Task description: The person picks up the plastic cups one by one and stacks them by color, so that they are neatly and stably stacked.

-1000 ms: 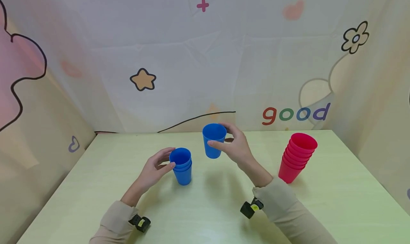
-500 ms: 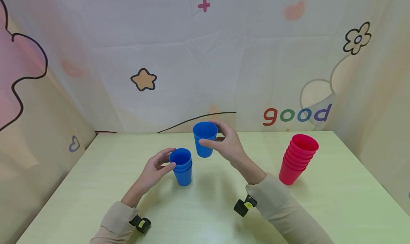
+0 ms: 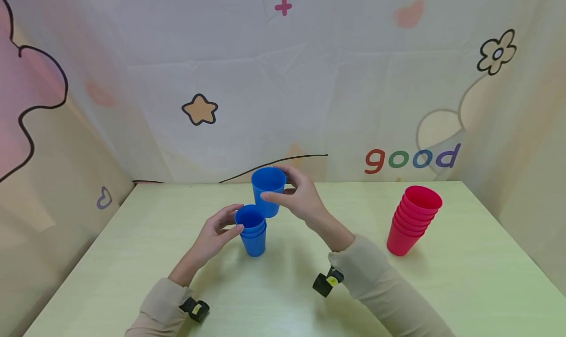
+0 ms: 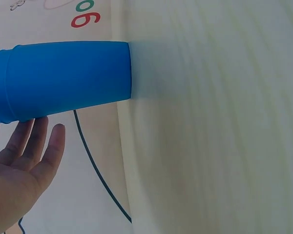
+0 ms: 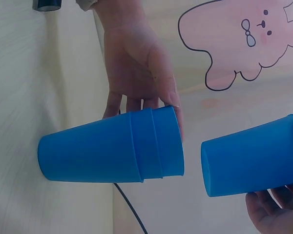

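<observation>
A nested stack of blue plastic cups (image 3: 254, 246) stands upright on the table. My left hand (image 3: 211, 236) holds it near the top, thumb on the near side of the rim and fingers at the left and behind. A single blue cup (image 5: 249, 158) is in my right hand (image 3: 299, 197), pinched between thumb and fingers, mouth up. In the right wrist view a small gap parts its base from the stack's mouth. The head view puts this cup just above and right of the stack, partly hidden behind its rim. The left wrist view shows the stack's base touching the table.
A leaning stack of several red cups (image 3: 411, 224) stands on the right side of the pale table (image 3: 274, 297). A printed cloth (image 3: 247, 81) hangs behind the table's back edge and along both sides.
My right hand has carried the single blue cup leftward, from right of the blue stack to just above its rim. My left hand and the blue stack have stayed in place.
</observation>
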`<state>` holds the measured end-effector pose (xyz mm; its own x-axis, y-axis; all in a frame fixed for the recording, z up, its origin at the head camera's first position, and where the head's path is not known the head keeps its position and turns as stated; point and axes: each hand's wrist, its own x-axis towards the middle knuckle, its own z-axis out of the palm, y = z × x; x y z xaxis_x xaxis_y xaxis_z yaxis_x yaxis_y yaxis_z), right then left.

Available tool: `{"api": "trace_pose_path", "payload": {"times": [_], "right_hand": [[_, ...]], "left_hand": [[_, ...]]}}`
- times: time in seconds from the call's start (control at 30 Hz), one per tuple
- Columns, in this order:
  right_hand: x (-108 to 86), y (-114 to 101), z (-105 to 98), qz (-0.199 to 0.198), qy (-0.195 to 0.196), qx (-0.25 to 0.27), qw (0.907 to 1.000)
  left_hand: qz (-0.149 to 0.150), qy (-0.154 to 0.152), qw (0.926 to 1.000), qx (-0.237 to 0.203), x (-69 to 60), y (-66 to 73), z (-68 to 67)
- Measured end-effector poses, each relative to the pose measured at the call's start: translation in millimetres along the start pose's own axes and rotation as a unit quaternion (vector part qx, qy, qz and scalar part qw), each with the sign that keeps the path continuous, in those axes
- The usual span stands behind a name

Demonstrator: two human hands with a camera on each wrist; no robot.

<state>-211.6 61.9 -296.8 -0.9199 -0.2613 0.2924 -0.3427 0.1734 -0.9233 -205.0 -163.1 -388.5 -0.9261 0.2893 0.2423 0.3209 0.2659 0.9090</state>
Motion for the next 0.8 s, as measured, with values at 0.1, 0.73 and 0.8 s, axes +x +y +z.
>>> {"api": "trace_pose_path", "payload": {"times": [0.1,0.73,0.8], "right_hand": [[2.8,0.3,3.0,-0.009,-0.016,0.006,0.9998],[8.3,14.8,19.1,-0.03,-0.08,0.013,0.9963],[9.1,16.9,20.3,-0.028,-0.086,0.009,0.9959]], "left_hand": [[0.006,-0.006,1.0,0.0,0.9,-0.6,-0.8],[-0.016,-0.013,0.9998,0.001,-0.1,0.3,-1.9],[-0.013,-0.012,0.9998,0.001,-0.4,0.9,-2.1]]}}
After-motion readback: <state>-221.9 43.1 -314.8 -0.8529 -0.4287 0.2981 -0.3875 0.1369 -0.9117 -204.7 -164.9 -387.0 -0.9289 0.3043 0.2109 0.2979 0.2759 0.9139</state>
